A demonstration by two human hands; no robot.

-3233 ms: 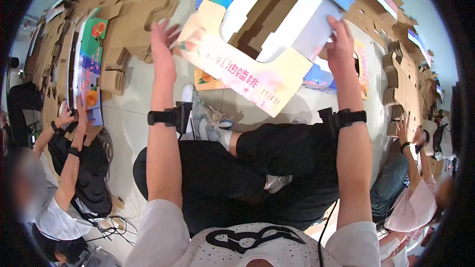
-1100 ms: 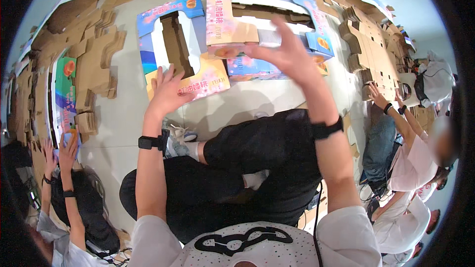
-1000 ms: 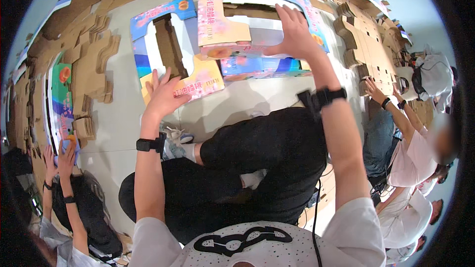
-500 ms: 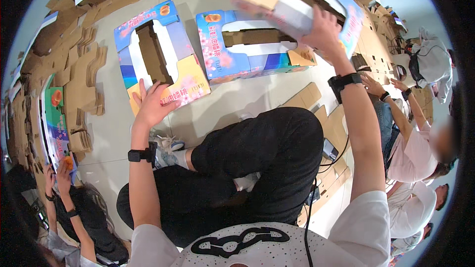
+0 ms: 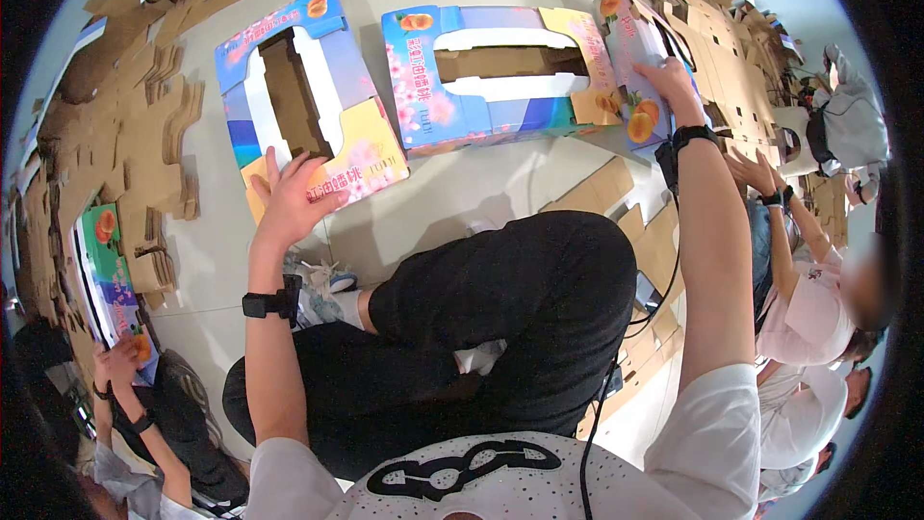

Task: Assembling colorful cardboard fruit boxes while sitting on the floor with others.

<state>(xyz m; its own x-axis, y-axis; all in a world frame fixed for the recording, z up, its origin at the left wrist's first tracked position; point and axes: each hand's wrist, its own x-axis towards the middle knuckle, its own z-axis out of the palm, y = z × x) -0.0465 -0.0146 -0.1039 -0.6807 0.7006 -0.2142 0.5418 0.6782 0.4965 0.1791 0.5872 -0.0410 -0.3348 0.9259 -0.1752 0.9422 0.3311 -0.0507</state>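
Three colourful peach cartons with long openings in their tops are on the floor before me. My left hand [image 5: 292, 197] lies with spread fingers on the near yellow end of the left carton [image 5: 358, 77], two fingertips by its opening. The middle carton [image 5: 481, 114] lies crosswise, untouched by either hand. At its right end, the right carton [image 5: 621, 34] sits close against it. My right hand [image 5: 671, 85] grips the right carton near its opening, partly hiding that side. Each wrist carries a black band.
Flattened brown cardboard sheets [image 5: 135, 125] lie in piles on the left, with more cardboard [image 5: 727, 67] at right. A person's hands [image 5: 117, 361] work on another carton [image 5: 106, 260] at lower left. Other people [image 5: 808, 313] sit at right. A black cable [image 5: 602, 404] runs past my knee.
My right hand has lowered the raised carton from above the middle one to the floor at its right, turning it. My left hand stays on the left carton.
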